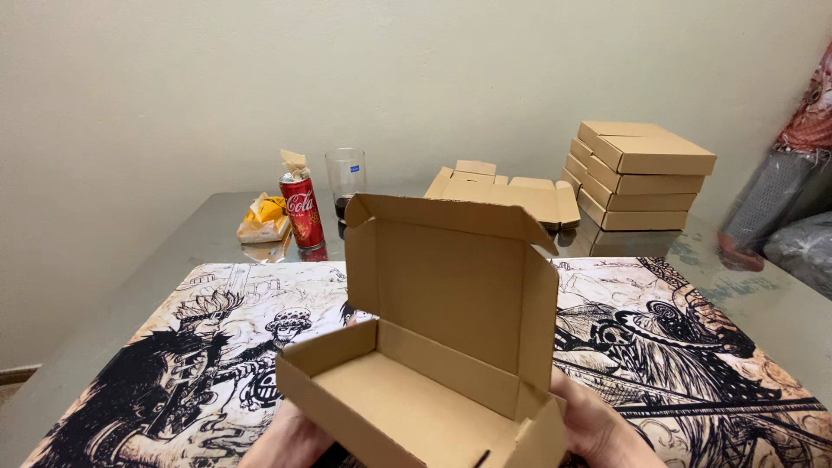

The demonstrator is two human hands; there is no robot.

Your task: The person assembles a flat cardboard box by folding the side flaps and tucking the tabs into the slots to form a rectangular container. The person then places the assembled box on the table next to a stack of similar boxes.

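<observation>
I hold a brown cardboard mailer box [433,347] low in the middle of the view, its lid flap standing upright and its tray empty. My left hand [290,438] grips the box from under its left front corner. My right hand [594,425] holds the right side, mostly hidden behind the box wall. The box hovers just above a desk mat [719,364] printed with black-and-white cartoon drawings.
At the back right stands a stack of several closed cardboard boxes [641,173], with flat unfolded box blanks [511,192] beside it. A red drink can [302,210], a glass [346,178] with dark liquid and a yellow wrapper [265,218] sit at the back left. Bags [793,208] lie far right.
</observation>
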